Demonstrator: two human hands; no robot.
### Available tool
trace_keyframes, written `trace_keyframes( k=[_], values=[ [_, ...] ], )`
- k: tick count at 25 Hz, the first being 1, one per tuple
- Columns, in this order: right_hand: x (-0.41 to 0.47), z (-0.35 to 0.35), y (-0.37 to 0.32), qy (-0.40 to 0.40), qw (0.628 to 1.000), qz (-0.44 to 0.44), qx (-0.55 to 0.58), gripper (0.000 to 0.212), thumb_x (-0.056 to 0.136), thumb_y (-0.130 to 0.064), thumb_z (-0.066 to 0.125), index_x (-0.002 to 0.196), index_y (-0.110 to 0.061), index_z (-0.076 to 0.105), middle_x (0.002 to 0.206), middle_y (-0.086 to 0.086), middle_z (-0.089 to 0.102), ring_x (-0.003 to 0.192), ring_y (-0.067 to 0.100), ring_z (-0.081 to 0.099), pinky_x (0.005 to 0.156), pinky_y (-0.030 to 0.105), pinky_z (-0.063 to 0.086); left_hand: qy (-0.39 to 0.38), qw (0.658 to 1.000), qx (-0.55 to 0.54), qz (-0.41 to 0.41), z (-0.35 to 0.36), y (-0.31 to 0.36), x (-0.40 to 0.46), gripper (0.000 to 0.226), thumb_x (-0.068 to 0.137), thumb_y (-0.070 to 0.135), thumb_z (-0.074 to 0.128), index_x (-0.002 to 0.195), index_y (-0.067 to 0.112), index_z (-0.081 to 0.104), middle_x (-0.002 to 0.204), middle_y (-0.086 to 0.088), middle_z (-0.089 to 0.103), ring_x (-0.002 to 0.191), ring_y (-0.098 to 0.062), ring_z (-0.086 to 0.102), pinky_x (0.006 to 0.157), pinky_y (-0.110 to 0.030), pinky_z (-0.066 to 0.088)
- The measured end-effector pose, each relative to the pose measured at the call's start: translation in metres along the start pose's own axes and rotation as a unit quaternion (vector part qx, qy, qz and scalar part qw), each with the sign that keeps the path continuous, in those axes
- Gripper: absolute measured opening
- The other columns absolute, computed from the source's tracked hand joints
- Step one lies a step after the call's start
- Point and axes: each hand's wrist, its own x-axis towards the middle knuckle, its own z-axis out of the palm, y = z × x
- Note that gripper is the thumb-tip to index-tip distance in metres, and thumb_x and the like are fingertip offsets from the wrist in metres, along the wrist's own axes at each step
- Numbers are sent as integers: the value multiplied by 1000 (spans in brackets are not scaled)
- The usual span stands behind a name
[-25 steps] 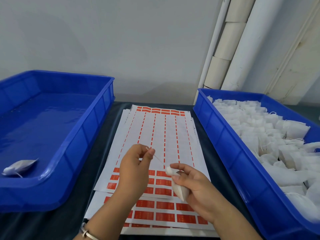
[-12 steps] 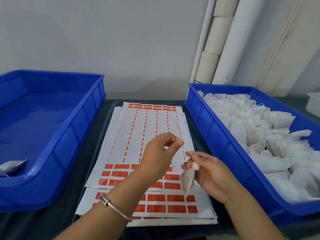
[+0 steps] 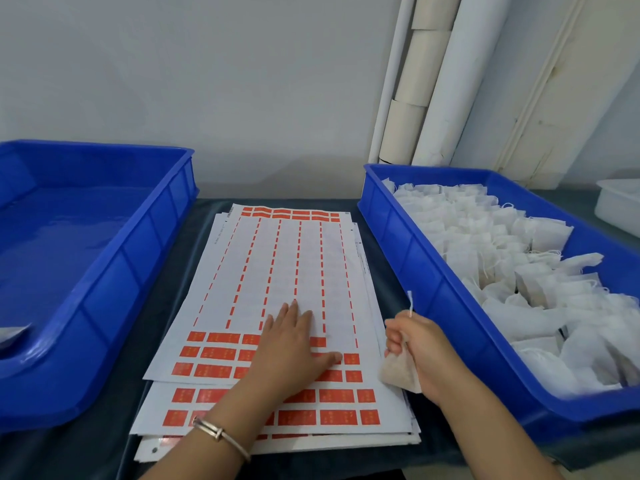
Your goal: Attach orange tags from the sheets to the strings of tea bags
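Note:
A stack of white sheets [image 3: 287,271] lies between two blue trays, with rows of orange tags [image 3: 218,353] left along the near end. My left hand [image 3: 291,344] rests flat on the top sheet, fingers straight, thumb reaching toward an orange tag [image 3: 351,358] at the right end of a row. My right hand [image 3: 419,351] grips a white tea bag [image 3: 398,374] just right of the sheets. The bag's string [image 3: 410,304] sticks up from the fist.
The blue tray on the right [image 3: 433,282] is heaped with white tea bags [image 3: 519,271]. The blue tray on the left [image 3: 114,271] holds one tea bag [image 3: 10,336] at its near corner. White rolls [image 3: 440,81] lean against the wall behind. A white bin [image 3: 620,206] sits far right.
My left hand let go of the string and dropped flat onto the sheet. My right hand moved right and down with the tea bag.

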Motion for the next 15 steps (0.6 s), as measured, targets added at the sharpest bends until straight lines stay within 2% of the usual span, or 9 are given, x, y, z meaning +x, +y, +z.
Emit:
trace_keyframes(
  k=[4, 6, 9, 12, 15],
  values=[
    [10, 13, 1, 44, 985, 8, -165, 38, 94, -25, 52, 58, -12, 50, 40, -2, 47, 35, 10, 39, 50, 24, 40, 12, 999, 27, 12, 3, -3, 0, 87, 74, 79, 38, 146, 35, 15, 158, 6, 7, 145, -20, 7, 114, -42, 9],
    [15, 17, 4, 69, 974, 1, -216, 42, 94, -28, 51, 55, -13, 48, 44, -2, 51, 35, 9, 41, 47, 24, 39, 14, 999, 41, 12, 3, -4, -1, 86, 75, 79, 35, 147, 36, 15, 157, 6, 10, 144, -20, 10, 114, -42, 13],
    [16, 19, 4, 108, 958, -21, -264, 32, 92, -28, 55, 63, -15, 54, 63, -4, 61, 50, 9, 53, 48, 21, 38, 9, 998, 54, 17, -1, -5, 1, 83, 77, 76, 36, 147, 36, 16, 157, 6, 14, 144, -20, 13, 113, -42, 18],
    [13, 16, 3, 70, 965, -9, -254, 12, 86, -34, 65, 80, -25, 63, 75, -9, 67, 70, 10, 62, 52, 22, 42, 32, 999, 15, 6, -6, -6, 0, 76, 81, 72, 38, 146, 35, 23, 154, 9, 24, 142, -18, 22, 112, -41, 23],
    [11, 13, -3, 37, 975, -27, -219, 20, 78, -36, 73, 91, -22, 69, 85, -7, 72, 83, 14, 66, 63, 26, 49, 69, 996, -54, -15, -9, -8, -4, 73, 81, 71, 39, 144, 37, 26, 149, 11, 34, 133, -16, 40, 104, -38, 38]
  ],
)
